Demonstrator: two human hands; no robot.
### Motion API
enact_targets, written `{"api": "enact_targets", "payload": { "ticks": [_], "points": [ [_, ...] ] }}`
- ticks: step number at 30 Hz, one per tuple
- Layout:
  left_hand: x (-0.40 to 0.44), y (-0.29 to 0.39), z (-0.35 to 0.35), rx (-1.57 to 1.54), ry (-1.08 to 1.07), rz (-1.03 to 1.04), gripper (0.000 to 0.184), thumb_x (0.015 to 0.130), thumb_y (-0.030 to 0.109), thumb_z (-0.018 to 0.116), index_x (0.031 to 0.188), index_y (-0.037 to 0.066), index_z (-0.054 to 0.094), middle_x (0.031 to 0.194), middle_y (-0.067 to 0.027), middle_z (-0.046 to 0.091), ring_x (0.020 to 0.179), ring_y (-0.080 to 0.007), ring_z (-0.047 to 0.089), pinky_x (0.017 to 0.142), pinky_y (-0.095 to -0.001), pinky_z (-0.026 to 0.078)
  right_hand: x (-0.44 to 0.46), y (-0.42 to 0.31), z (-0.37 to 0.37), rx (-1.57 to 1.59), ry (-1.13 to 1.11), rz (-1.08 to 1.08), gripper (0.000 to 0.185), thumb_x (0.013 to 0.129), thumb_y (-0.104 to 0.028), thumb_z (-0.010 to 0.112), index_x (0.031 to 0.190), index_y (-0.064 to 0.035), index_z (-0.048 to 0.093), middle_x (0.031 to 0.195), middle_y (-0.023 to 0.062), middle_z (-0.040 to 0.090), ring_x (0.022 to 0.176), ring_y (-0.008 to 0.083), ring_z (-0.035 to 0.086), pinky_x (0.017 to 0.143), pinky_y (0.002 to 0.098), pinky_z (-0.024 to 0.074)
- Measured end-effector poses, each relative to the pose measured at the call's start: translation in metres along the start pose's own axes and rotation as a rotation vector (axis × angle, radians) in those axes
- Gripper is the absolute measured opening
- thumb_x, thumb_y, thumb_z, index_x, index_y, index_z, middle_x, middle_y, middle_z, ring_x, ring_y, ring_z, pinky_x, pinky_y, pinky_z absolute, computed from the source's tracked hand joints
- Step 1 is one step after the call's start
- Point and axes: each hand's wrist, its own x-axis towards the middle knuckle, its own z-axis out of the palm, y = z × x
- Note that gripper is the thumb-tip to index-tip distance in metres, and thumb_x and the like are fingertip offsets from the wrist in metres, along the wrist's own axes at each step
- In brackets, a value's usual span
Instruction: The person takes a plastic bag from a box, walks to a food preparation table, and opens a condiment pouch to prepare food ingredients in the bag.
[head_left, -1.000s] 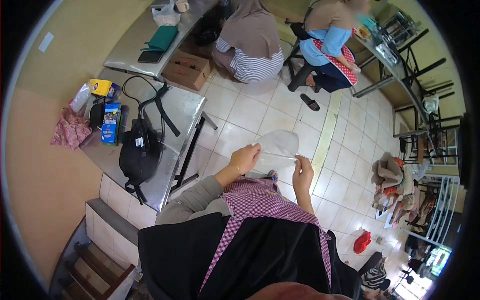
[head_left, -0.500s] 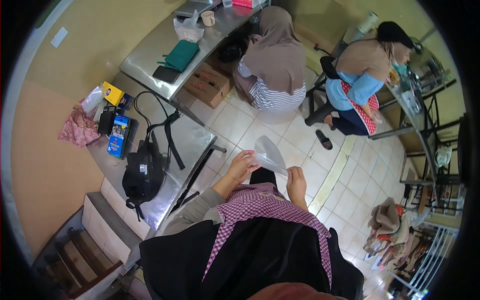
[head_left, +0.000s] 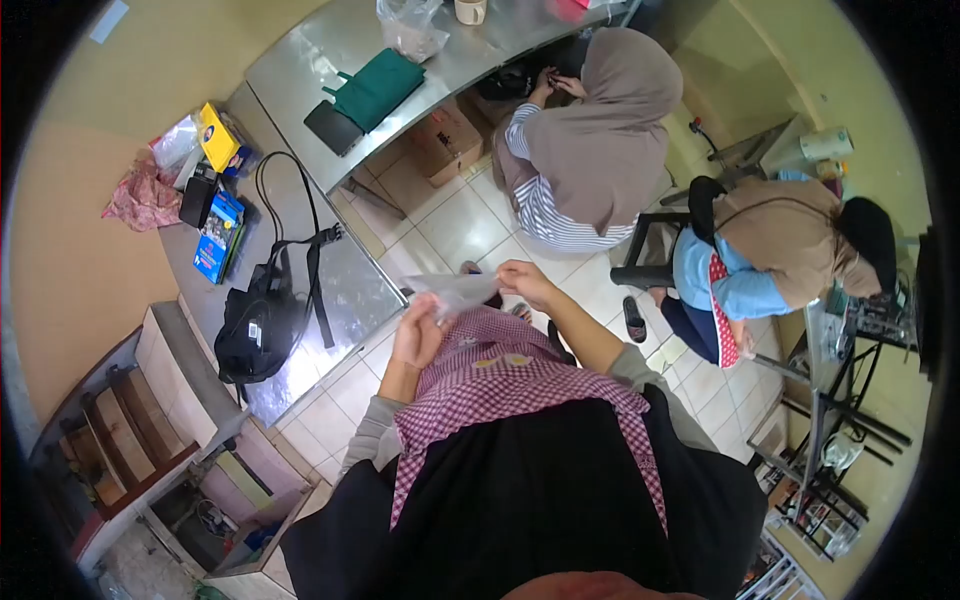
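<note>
A clear plastic bag [head_left: 462, 290] is stretched between my two hands, in front of the pink checked apron [head_left: 500, 372]. At its left end my left hand [head_left: 416, 332] pinches the film, with the fingers slightly blurred. My right hand [head_left: 526, 284] is closed on the bag's right end, a little higher. Below the bag, sandals show on the tiled floor. The corner of the near metal table [head_left: 345, 290] lies just left of the bag.
A black bag [head_left: 255, 330], a blue box [head_left: 218, 240] and a yellow box [head_left: 220, 138] lie on the left table. A green pouch [head_left: 378, 88] rests on the farther table [head_left: 290, 75]. One person [head_left: 600, 140] crouches ahead; another [head_left: 780, 240] sits at the right.
The view has turned, so the two people appear farther right and lower. Both hands have shifted left with the bag, which now looks flatter and stretched sideways.
</note>
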Motion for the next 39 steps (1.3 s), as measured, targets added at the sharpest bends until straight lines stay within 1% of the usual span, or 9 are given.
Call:
{"api": "enact_targets", "payload": {
  "ticks": [4, 8, 11, 15, 21, 26, 30, 35, 39],
  "points": [
    [0.047, 0.041, -0.001, -0.065, 0.065, 0.153, 0.031, 0.086, 0.006, 0.053, 0.117, 0.006, 0.052, 0.112, -0.0060, 0.057, 0.108, -0.0246, 0.054, 0.099, -0.0445, 0.040, 0.045, -0.038, 0.011, 0.508, -0.064, 0.191, 0.009, 0.092, -0.010, 0.053, 0.098, -0.0087, 0.059, 0.096, 0.0003, 0.060, 0.094, 0.0146, 0.057, 0.084, 0.0300, 0.0466],
    [0.079, 0.091, 0.027, -0.130, -0.142, 0.305, 0.043, 0.077, -0.004, 0.052, 0.120, 0.002, 0.049, 0.113, -0.0080, 0.058, 0.108, -0.0257, 0.054, 0.102, -0.0445, 0.039, 0.095, -0.095, -0.005, 0.355, -0.276, 0.084, 0.009, 0.093, -0.009, 0.053, 0.099, -0.0071, 0.060, 0.094, 0.0003, 0.059, 0.091, 0.0126, 0.056, 0.082, 0.0264, 0.0457],
    [0.091, 0.111, 0.039, -0.191, -0.043, 0.396, 0.049, 0.075, -0.004, 0.052, 0.123, 0.001, 0.047, 0.114, -0.0111, 0.057, 0.108, -0.0267, 0.054, 0.102, -0.0457, 0.038, 0.135, -0.118, -0.007, 0.014, -0.352, 0.032, 0.012, 0.093, -0.012, 0.054, 0.101, -0.0050, 0.060, 0.090, -0.0008, 0.060, 0.083, 0.0098, 0.055, 0.077, 0.0233, 0.0452],
    [0.082, 0.145, 0.066, -0.166, -0.063, 0.520, 0.063, 0.073, -0.004, 0.054, 0.134, 0.001, 0.038, 0.118, -0.0147, 0.053, 0.109, -0.0287, 0.052, 0.101, -0.0444, 0.039, 0.193, -0.169, -0.009, 0.059, -0.363, -0.028, 0.023, 0.092, -0.007, 0.054, 0.115, -0.0037, 0.054, 0.091, 0.0033, 0.061, 0.084, 0.0118, 0.059, 0.076, 0.0256, 0.0490],
    [0.080, 0.227, 0.060, -0.066, 0.034, 0.826, 0.075, 0.071, -0.006, 0.056, 0.141, 0.006, 0.031, 0.124, -0.0142, 0.047, 0.110, -0.0257, 0.049, 0.092, -0.0369, 0.044, 0.291, -0.272, -0.061, 0.048, 0.389, -0.251, 0.073, 0.084, 0.000, 0.060, 0.143, -0.0129, 0.019, 0.086, 0.0082, 0.060, 0.064, 0.0172, 0.060, 0.057, 0.0302, 0.0543],
    [0.098, 0.298, 0.072, -0.031, 0.028, 0.972, 0.075, 0.075, -0.008, 0.055, 0.143, 0.012, 0.032, 0.124, -0.0099, 0.047, 0.109, -0.0229, 0.050, 0.097, -0.0407, 0.040, 0.360, -0.368, -0.111, 0.012, 0.608, -0.211, 0.091, 0.078, 0.004, 0.063, 0.148, -0.0160, 0.009, 0.084, 0.0091, 0.059, 0.063, 0.0173, 0.059, 0.054, 0.0302, 0.0522],
    [0.132, 0.341, 0.091, 0.032, 0.117, 1.024, 0.074, 0.076, -0.005, 0.057, 0.143, 0.013, 0.031, 0.132, -0.0095, 0.042, 0.117, -0.0263, 0.044, 0.100, -0.0431, 0.037, 0.409, -0.409, -0.138, -0.073, 0.660, -0.128, 0.090, 0.073, 0.004, 0.059, 0.148, -0.0171, 0.014, 0.096, 0.0148, 0.061, 0.063, 0.0187, 0.059, 0.051, 0.0305, 0.0474],
    [0.170, 0.371, 0.096, 0.083, 0.246, 1.042, 0.072, 0.075, -0.005, 0.057, 0.141, 0.012, 0.033, 0.134, -0.0114, 0.039, 0.122, -0.0297, 0.038, 0.104, -0.0470, 0.028, 0.468, -0.388, -0.166, -0.497, 0.848, -0.160, 0.070, 0.069, -0.006, 0.065, 0.135, -0.0076, 0.043, 0.115, 0.0216, 0.061, 0.096, 0.0315, 0.064, 0.083, 0.0357, 0.0500],
    [0.187, 0.396, 0.086, 0.090, 0.283, 1.030, 0.049, 0.079, -0.004, 0.055, 0.126, 0.004, 0.046, 0.133, -0.0154, 0.042, 0.119, -0.0311, 0.044, 0.105, -0.0486, 0.031, 0.467, -0.361, -0.141, -0.264, 0.770, -0.098, 0.048, 0.074, -0.022, 0.066, 0.117, -0.0030, 0.059, 0.108, 0.0215, 0.064, 0.101, 0.0337, 0.062, 0.090, 0.0371, 0.0462]
  ]
}}
